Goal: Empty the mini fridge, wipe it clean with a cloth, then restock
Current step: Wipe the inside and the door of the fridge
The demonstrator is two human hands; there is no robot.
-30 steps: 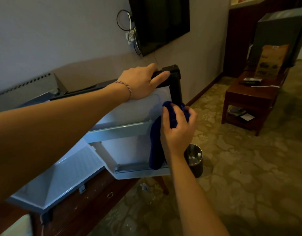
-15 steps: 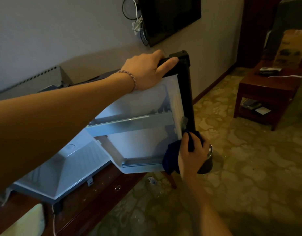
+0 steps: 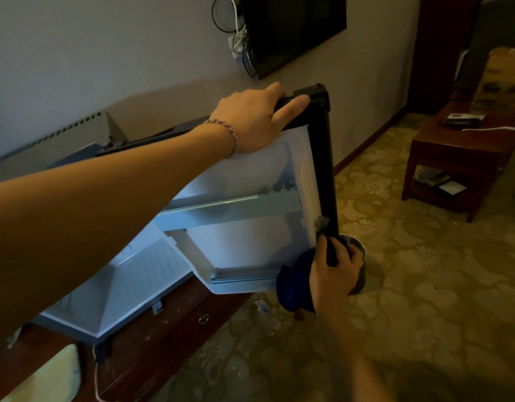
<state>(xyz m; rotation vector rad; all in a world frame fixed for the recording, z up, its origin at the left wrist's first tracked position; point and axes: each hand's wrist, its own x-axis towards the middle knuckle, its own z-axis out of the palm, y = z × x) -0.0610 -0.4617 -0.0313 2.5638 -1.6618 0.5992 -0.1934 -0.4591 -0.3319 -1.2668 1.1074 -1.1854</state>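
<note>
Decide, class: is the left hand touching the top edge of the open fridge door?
Touching. The head view shows the left hand laid over the fridge door top edge, thumb pressed along its black frame.

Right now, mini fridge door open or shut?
Open. The black-edged white fridge door is swung wide, its inner shelves facing the camera; left hand holds its top edge, right hand presses a dark blue cloth low.

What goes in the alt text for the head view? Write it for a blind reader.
A person's right hand presses a blue cloth against the lower edge of an open mini fridge door, while the left hand grips the door's black top edge. The fridge sits on a wooden cabinet; a metal bin stands on the carpet behind.
</note>
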